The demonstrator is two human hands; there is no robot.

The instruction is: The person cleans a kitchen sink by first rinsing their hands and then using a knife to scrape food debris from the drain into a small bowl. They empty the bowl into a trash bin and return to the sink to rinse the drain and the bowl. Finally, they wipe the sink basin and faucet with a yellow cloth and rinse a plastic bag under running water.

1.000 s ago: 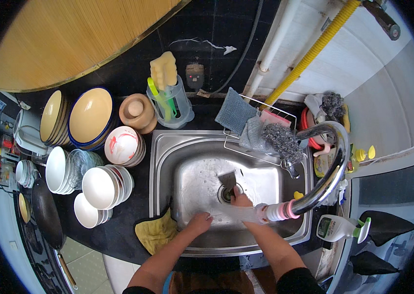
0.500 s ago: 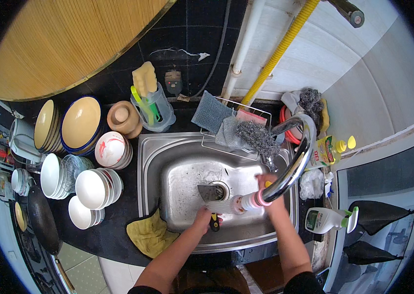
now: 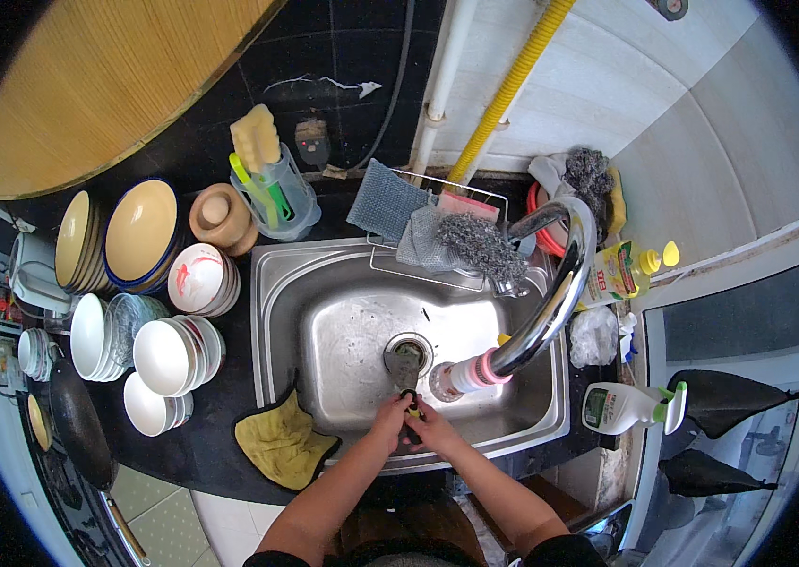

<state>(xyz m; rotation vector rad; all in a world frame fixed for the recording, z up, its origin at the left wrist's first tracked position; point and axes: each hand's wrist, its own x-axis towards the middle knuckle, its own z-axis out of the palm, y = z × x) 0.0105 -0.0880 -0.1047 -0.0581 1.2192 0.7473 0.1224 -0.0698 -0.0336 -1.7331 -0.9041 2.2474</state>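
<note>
1. Scraper with a flat grey metal blade (image 3: 403, 367) and a black-and-yellow handle (image 3: 412, 412): blade dull and darkened; handle pointing toward the person.
2. Position of scraper: above the rectangular stainless-steel sink (image 3: 333, 331), blade over the round metal drain (image 3: 421, 349); whether it touches the drain cannot be told.
3. Left hand (image 3: 388, 420), bare: fingers curled in against the handle from the left, gripping it; exact fingertip placement hidden.
4. Right hand (image 3: 433, 429), bare: fingers bent, meeting the handle from the right, just beside the left hand; how firmly they press cannot be told.
5. Curved chrome faucet (image 3: 581, 283) with a pink-and-white nozzle (image 3: 468, 373): nozzle over the sink, right of the scraper, apart from both hands.
6. Yellow cloth with dark edging (image 3: 278, 440): draped at the sink's left front corner.
7. Tangled grey steel-wool scourer (image 3: 477, 250): on the wire rack (image 3: 418, 275) at the sink's back edge.
</note>
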